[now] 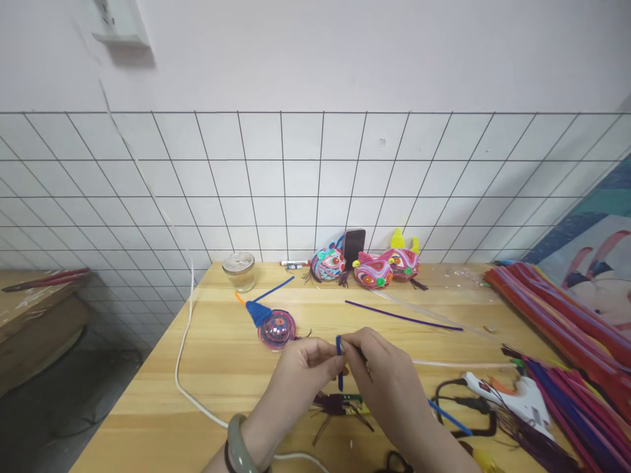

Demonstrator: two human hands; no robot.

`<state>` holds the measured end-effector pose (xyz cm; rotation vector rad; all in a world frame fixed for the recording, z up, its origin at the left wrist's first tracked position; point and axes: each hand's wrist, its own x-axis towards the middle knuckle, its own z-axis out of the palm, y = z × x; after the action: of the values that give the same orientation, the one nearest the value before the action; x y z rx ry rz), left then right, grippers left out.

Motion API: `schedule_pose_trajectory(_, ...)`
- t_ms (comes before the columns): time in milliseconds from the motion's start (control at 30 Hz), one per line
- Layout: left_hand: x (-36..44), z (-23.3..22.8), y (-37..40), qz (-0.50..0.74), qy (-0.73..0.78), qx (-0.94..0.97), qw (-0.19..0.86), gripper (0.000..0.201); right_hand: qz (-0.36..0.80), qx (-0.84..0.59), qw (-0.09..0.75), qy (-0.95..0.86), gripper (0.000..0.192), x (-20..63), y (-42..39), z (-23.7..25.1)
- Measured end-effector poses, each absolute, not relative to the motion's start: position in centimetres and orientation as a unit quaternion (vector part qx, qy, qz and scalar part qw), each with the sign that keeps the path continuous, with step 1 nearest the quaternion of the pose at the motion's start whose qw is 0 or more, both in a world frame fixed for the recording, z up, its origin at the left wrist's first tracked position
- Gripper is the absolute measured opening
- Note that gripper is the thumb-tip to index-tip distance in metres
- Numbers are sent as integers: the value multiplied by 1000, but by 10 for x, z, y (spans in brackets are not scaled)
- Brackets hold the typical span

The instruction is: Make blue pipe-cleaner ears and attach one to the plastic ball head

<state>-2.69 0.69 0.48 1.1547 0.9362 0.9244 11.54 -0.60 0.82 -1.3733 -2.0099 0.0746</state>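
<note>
Pinching left hand: I have thumb and finger closed on a short dark-blue strip, standing upright between both hands above the near middle of the table.
Right hand: fingertips grasping the same strip near its top, from the right.
Beneath the hands: a dark tuft of strands lies on the wood.
Left, farther: I see a blue cone touching a round ornament with a shiny centre.
Beyond the right hand: a thin purple stick lies flat.
Near right: a white glue gun beside coloured stems.
Far edge: glass cup at left; phone upright among colourful ornaments.
</note>
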Motion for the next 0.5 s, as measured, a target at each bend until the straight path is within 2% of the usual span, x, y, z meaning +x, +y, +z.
schedule_pose_trajectory(233,-30,5,9,419,413,504,632,19,107,-534,403,-735,13,118,-6,7)
schedule_pose_trajectory(500,-29,6,9,444,399,508,621,23,21,-515,357,-779,22,114,-11,9)
